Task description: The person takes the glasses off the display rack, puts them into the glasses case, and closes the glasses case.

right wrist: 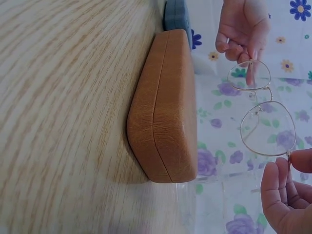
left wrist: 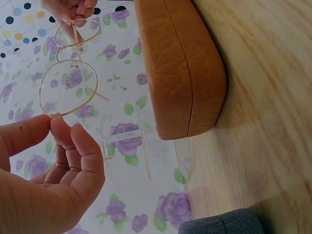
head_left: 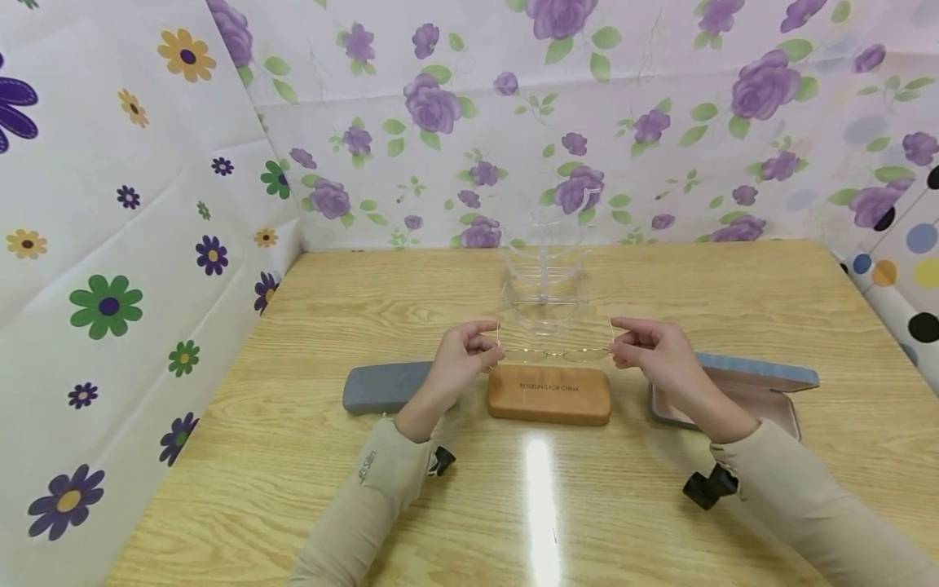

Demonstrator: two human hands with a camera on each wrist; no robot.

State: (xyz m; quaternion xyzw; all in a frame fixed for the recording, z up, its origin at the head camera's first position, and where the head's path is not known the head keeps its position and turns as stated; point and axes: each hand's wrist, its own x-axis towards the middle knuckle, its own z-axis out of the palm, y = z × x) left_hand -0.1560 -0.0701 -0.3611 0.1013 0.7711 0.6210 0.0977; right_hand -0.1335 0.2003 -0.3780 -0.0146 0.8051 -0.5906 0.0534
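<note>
Between both hands, a pair of thin gold-rimmed eyeglasses [head_left: 584, 355] hangs just above and behind a brown glasses case [head_left: 548, 395]. My left hand [head_left: 465, 356] pinches the frame at its left hinge end. At the opposite hinge my right hand [head_left: 655, 346] pinches it likewise. In the left wrist view, the thumb and fingertips meet at the rim [left wrist: 68, 87] of the near lens. The right wrist view shows the other lens rim [right wrist: 268, 128] above the right fingertips. The brown case is closed and lies flat, lettering upward.
A closed grey-blue case [head_left: 385, 386] lies left, partly behind the left forearm. On the right, an open blue case [head_left: 763, 372] with a pale lining is partly covered by the right arm. A clear display stand [head_left: 544, 297] stands at the back, before the flowered cloth [head_left: 469, 122].
</note>
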